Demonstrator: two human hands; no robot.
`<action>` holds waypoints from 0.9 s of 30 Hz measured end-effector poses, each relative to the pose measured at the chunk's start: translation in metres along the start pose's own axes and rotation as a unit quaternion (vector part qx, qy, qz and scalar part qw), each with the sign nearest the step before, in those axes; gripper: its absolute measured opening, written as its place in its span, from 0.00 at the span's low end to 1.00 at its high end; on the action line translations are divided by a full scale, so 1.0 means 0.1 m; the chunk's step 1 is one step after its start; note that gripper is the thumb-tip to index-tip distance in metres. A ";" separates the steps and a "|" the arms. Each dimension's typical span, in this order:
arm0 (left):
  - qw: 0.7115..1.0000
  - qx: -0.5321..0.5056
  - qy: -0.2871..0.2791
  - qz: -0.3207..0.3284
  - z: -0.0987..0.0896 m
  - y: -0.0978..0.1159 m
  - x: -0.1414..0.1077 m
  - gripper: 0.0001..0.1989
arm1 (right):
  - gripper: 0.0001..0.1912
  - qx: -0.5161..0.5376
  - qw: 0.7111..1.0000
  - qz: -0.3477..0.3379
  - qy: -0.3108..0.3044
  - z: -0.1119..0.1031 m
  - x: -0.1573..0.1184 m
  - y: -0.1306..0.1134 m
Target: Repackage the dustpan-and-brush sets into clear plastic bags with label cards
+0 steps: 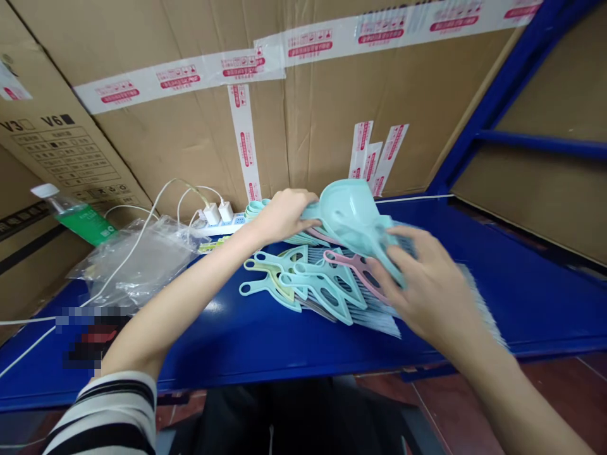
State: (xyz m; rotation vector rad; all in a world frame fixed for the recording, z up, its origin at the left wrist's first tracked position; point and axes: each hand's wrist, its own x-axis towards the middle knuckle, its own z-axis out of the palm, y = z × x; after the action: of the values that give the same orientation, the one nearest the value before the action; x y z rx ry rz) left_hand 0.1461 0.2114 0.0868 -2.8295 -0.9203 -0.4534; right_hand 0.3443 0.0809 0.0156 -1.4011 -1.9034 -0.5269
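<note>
My left hand (291, 213) is closed around the handle of a light-blue dustpan (348, 205), lifted above the blue table. At the dustpan's right side, my right hand (420, 275) grips a light-blue hand brush (387, 256); it is blurred, with grey bristles partly showing behind the fingers. The brush overlaps the pan, and I cannot tell whether they are locked together. Below both hands lies a pile of hand brushes, with light-blue brushes (327, 297), a yellow-green brush (277, 278) and a pink brush (355, 264). More bristles show beyond my right wrist.
Behind my left hand are stacked light-blue pieces (256, 207), partly hidden. A white power strip (222, 226) with plugged-in chargers and cables stands to the left, near clear plastic bags (142, 259) and a green-labelled bottle (85, 221). Cardboard (313, 126) walls the back; a blue frame (493, 95) rises right.
</note>
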 end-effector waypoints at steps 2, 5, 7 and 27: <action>1.000 0.006 0.011 -0.015 0.06 -0.13 0.22 0.17 | 0.18 -0.025 0.999 0.045 0.013 -0.05 -0.12 0.14; 1.000 0.007 -0.021 -0.022 0.19 -0.30 0.53 0.19 | 0.21 -0.058 0.994 0.096 0.001 -0.04 -0.33 0.40; 0.999 0.002 -0.044 -0.017 0.29 -0.37 0.69 0.20 | 0.23 -0.060 0.991 0.113 -0.028 0.01 -0.47 0.56; 0.982 0.034 -0.185 -0.006 0.27 -0.65 0.72 0.19 | 0.14 0.126 0.978 0.048 -0.156 0.15 -0.41 0.66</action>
State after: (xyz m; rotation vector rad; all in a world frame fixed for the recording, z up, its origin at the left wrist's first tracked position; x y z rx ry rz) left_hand 0.1695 0.3095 0.0862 -2.8968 -0.9888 0.1091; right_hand 0.4088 0.0860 -0.0305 -1.4601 -2.0481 -0.0135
